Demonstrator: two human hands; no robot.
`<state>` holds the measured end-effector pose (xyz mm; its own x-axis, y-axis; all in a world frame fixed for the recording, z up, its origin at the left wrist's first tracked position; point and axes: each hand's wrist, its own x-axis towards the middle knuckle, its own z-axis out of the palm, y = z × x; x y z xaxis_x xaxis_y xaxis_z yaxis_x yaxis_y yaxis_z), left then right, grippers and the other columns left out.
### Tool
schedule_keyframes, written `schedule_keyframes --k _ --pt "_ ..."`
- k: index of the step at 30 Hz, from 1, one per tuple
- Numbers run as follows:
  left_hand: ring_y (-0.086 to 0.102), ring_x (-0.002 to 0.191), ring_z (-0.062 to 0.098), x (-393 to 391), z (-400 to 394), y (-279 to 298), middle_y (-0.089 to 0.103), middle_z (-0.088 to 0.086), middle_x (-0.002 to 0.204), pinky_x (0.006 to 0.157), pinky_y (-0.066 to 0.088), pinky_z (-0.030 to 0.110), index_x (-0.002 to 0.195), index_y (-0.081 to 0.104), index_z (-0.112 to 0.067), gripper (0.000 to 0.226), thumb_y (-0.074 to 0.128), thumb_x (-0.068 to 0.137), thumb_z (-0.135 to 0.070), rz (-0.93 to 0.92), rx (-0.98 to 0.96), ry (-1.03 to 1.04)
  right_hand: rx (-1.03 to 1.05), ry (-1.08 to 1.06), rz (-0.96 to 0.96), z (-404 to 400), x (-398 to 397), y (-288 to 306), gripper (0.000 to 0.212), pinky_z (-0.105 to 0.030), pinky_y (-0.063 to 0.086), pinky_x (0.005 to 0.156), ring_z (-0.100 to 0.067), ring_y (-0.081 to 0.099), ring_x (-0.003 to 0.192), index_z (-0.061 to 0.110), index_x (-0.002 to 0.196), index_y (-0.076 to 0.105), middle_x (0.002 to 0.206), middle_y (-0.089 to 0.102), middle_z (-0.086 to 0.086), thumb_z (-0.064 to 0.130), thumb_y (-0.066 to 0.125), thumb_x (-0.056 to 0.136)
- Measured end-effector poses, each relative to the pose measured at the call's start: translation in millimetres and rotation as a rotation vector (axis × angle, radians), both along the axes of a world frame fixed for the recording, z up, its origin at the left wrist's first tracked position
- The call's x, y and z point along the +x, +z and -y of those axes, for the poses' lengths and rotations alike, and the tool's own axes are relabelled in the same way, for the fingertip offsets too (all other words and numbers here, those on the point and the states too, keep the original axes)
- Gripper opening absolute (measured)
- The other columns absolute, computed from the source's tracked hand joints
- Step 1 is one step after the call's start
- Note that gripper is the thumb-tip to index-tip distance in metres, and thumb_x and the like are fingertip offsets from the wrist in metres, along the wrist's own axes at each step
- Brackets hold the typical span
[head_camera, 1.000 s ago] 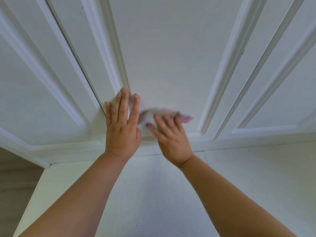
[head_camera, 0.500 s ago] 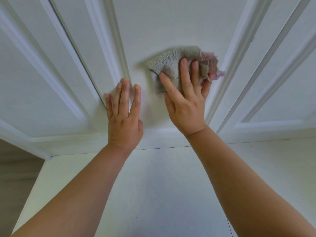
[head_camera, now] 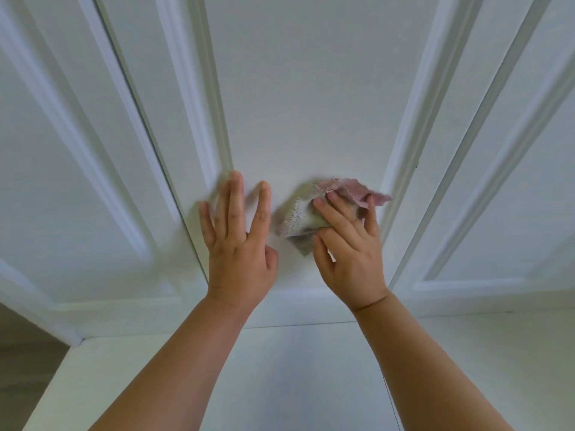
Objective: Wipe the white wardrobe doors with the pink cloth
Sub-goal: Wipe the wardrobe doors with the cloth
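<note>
The white panelled wardrobe door (head_camera: 298, 98) fills the middle of the view, framed by raised white mouldings on both sides. The left hand (head_camera: 241, 244) lies flat against the lower part of this door, at about 9 o'clock from the cloth, its fingers (head_camera: 235, 197) straight and spread, pointing toward 12 o'clock; its grip is wide and holds nothing. The fingertips reach just beside the left moulding of the panel.

The right hand (head_camera: 348, 247) presses the crumpled pink and grey-beige terry cloth (head_camera: 303, 217) onto the same panel. Its fingers lie over the cloth and point toward 11 o'clock, with the thumb at the cloth's lower edge; the fingers look only slightly bent, and whether they pinch the fabric or merely press it flat cannot be told. The cloth bunches out from under the hand, a pink corner sticking out toward 1 o'clock, near the right moulding, and the paler looped side showing toward 9 o'clock. The cloth and the left hand are near each other but apart.

At 3 o'clock stands another white panelled door (head_camera: 510, 188), and at 9 o'clock a further one (head_camera: 62, 157). Below the doors, toward 6 o'clock, runs a flat white surface (head_camera: 298, 377) beneath both forearms.
</note>
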<state>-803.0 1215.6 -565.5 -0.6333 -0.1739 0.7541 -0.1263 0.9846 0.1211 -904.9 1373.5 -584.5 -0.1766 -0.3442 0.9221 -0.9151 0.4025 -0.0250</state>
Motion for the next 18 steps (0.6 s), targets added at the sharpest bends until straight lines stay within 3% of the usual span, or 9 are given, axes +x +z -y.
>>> schedule_keyframes --k 3,7,9,12,16,18 --pt "-0.005 0.153 0.037 -2 -2 27 0.001 0.019 0.166 0.121 0.004 0.062 0.159 0.020 -0.018 0.097 0.063 0.073 -0.002 0.019 -0.028 -0.003 -0.166 -0.048 -0.008 4 -3 35 0.004 -0.064 0.042 0.100 -0.031 0.056 0.129 0.000 0.086 0.068 0.121 0.068 -0.016 -0.005 0.069 0.086" --pt "-0.005 0.153 0.037 1 0 52 -0.002 0.014 0.167 0.119 0.007 0.064 0.158 0.022 -0.020 0.100 0.070 0.071 -0.006 0.049 -0.085 0.020 -0.284 -0.313 0.049 2 -8 50 0.037 -0.064 0.022 0.118 -0.036 0.045 0.139 0.002 0.127 0.065 0.137 0.061 -0.012 -0.005 0.064 0.090" --pt "-0.005 0.153 0.037 2 0 63 -0.003 0.012 0.167 0.119 0.010 0.065 0.158 0.024 -0.020 0.102 0.073 0.070 -0.007 0.058 -0.104 0.017 -0.298 -0.398 0.043 3 -8 51 0.047 -0.061 0.027 0.118 -0.034 0.044 0.141 0.002 0.134 0.061 0.143 0.056 -0.009 -0.013 0.062 0.089" --pt "-0.006 0.153 0.039 2 0 75 -0.004 0.011 0.167 0.118 0.012 0.065 0.158 0.022 -0.021 0.105 0.076 0.069 -0.009 0.098 -0.108 0.013 -0.349 -0.305 0.134 8 -9 60 0.047 -0.060 0.037 0.111 -0.034 0.037 0.145 -0.002 0.140 0.053 0.151 0.047 -0.015 -0.012 0.049 0.095" --pt "-0.006 0.153 0.039 6 1 84 -0.007 0.008 0.167 0.117 0.010 0.063 0.160 0.017 -0.024 0.109 0.078 0.071 -0.014 0.179 -0.109 0.010 -0.387 -0.206 0.283 33 -6 87 0.060 -0.064 0.012 0.121 -0.035 0.008 0.155 0.003 0.155 0.029 0.165 0.018 -0.014 0.009 0.045 0.097" --pt "-0.004 0.153 0.036 9 4 92 -0.006 0.005 0.168 0.119 0.011 0.063 0.160 0.015 -0.026 0.108 0.077 0.072 -0.015 0.180 -0.106 -0.002 -0.323 -0.195 0.290 51 6 90 0.068 -0.063 -0.001 0.121 -0.037 0.001 0.155 0.009 0.157 0.024 0.167 0.007 -0.009 0.020 0.050 0.095"
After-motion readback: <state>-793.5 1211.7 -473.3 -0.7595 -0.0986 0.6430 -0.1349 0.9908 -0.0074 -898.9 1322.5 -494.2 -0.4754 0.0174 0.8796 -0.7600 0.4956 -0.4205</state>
